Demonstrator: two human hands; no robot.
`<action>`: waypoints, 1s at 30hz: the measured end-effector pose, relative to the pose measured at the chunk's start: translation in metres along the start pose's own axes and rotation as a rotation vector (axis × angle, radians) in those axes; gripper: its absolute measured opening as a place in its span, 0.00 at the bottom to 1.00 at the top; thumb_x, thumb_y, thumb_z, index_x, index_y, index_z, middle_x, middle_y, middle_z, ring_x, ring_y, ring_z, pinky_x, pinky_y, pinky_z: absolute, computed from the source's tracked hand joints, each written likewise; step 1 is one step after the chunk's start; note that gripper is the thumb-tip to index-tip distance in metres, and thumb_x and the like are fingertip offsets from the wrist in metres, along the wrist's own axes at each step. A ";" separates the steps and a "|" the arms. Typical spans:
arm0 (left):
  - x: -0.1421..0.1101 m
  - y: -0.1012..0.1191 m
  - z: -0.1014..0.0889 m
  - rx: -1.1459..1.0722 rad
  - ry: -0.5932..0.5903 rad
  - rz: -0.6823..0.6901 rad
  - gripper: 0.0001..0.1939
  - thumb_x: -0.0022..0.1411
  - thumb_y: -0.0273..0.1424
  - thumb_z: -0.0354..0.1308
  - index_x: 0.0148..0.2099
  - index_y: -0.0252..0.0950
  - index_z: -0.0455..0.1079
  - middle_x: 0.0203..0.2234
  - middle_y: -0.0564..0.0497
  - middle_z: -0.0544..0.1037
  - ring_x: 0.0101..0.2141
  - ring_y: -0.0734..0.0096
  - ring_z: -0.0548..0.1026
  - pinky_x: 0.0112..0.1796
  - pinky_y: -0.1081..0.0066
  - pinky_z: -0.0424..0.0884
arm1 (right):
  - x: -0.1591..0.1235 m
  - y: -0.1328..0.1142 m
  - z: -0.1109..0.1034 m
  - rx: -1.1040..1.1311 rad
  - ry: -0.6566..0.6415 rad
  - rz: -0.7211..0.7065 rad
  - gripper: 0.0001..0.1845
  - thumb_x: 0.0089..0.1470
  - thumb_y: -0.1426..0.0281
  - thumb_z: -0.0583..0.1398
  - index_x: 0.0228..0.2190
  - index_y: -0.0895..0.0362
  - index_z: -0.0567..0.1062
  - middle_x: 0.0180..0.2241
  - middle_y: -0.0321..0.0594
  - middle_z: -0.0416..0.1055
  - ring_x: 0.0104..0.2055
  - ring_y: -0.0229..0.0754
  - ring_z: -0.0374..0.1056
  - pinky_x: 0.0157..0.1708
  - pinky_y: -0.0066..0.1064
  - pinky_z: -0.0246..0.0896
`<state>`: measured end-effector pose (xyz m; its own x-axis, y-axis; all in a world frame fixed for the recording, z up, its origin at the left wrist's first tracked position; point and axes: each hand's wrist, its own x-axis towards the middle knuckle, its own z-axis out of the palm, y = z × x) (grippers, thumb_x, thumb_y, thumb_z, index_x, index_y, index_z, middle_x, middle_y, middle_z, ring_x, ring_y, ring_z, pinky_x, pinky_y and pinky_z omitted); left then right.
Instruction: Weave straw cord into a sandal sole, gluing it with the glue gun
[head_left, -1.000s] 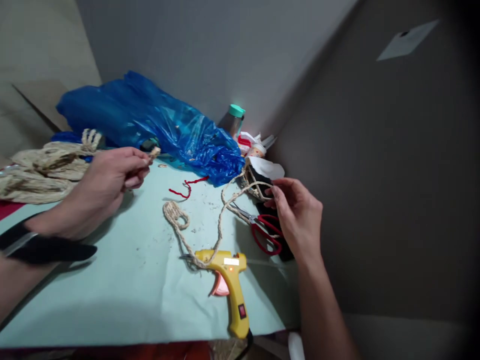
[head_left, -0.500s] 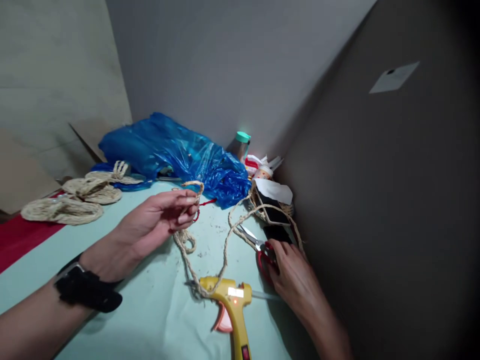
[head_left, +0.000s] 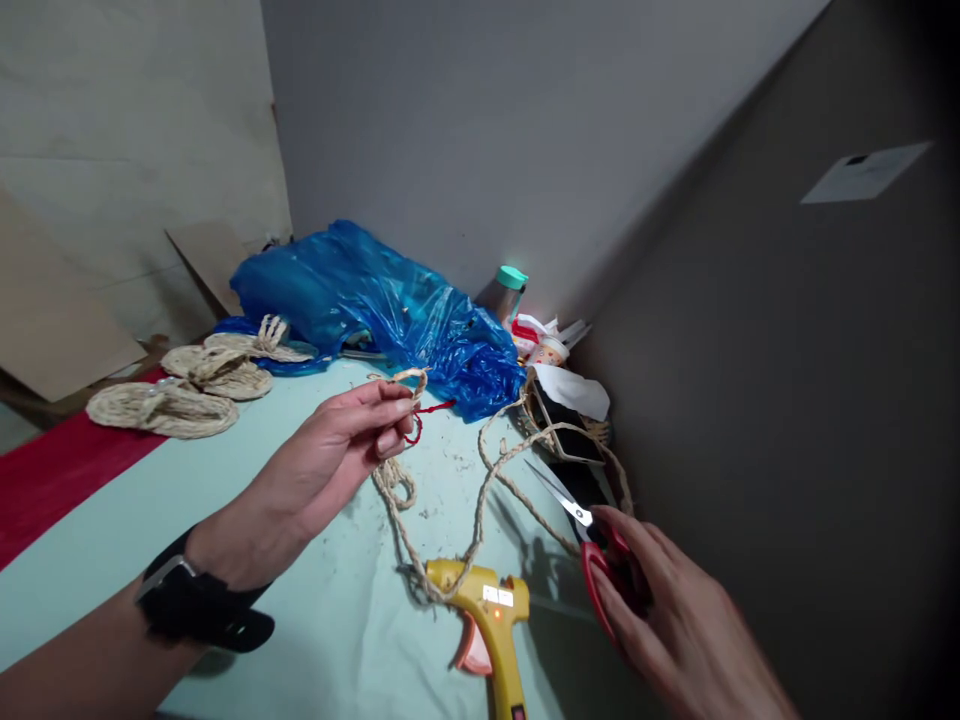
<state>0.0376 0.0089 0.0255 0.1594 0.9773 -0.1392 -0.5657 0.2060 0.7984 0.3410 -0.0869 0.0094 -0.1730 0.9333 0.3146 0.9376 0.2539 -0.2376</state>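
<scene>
Braided tan fibre cord (head_left: 478, 525) loops across the near yellow plastic glue gun (head_left: 491, 612). To the right, the right hand (head_left: 675, 600) grips red-handled metal scissors (head_left: 580, 514), raised above the table. Farther left, the left hand (head_left: 345, 440) pinches a bent tan cord end (head_left: 409, 376) between thumb and fingers. Woven tan sandals (head_left: 161, 410) lie left; beyond sits a crumpled blue plastic bag (head_left: 375, 300).
</scene>
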 end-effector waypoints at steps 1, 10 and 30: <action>-0.002 0.000 0.000 0.003 -0.007 -0.005 0.04 0.55 0.22 0.66 0.34 0.34 0.75 0.26 0.54 0.71 0.23 0.81 0.63 0.24 0.82 0.63 | 0.002 -0.005 0.000 0.029 0.000 -0.014 0.16 0.64 0.60 0.56 0.50 0.52 0.71 0.35 0.40 0.76 0.27 0.40 0.73 0.24 0.27 0.71; -0.016 -0.007 0.001 0.020 -0.021 0.014 0.02 0.58 0.24 0.64 0.35 0.36 0.77 0.26 0.55 0.72 0.26 0.79 0.64 0.28 0.81 0.64 | 0.035 -0.094 0.016 0.403 -0.093 -0.016 0.21 0.54 0.64 0.64 0.49 0.51 0.69 0.39 0.38 0.72 0.35 0.42 0.68 0.35 0.33 0.67; -0.025 -0.011 0.009 0.403 -0.062 0.043 0.02 0.52 0.29 0.66 0.30 0.36 0.76 0.24 0.52 0.78 0.28 0.72 0.71 0.29 0.74 0.64 | 0.047 -0.103 0.015 0.560 -0.185 0.002 0.06 0.56 0.69 0.62 0.38 0.56 0.76 0.34 0.39 0.77 0.31 0.40 0.69 0.29 0.28 0.58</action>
<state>0.0474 -0.0180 0.0250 0.1977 0.9774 -0.0745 -0.2131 0.1171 0.9700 0.2315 -0.0651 0.0347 -0.2686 0.9499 0.1597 0.6446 0.3004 -0.7030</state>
